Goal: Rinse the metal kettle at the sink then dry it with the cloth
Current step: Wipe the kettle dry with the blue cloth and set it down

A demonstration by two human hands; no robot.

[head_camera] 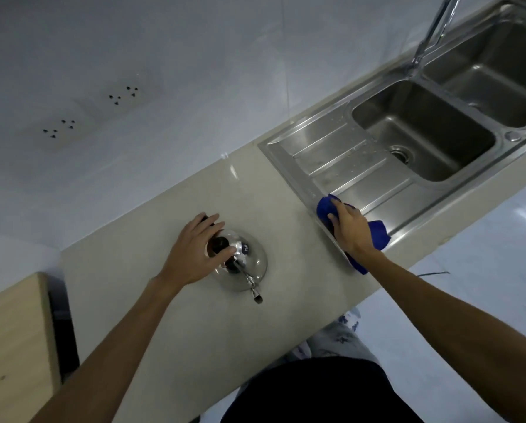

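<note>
A shiny metal kettle stands upright on the beige counter, its spout pointing toward me. My left hand curls over the kettle's dark handle on top. A blue cloth lies across the front left corner of the steel drainboard. My right hand rests on the cloth with its fingers pressed into the fabric. The sink basin lies to the right of the drainboard.
A second basin sits at the far right, with a chrome tap rising between the two basins. Wall sockets are set in the white wall. A wooden board lies at the counter's left end.
</note>
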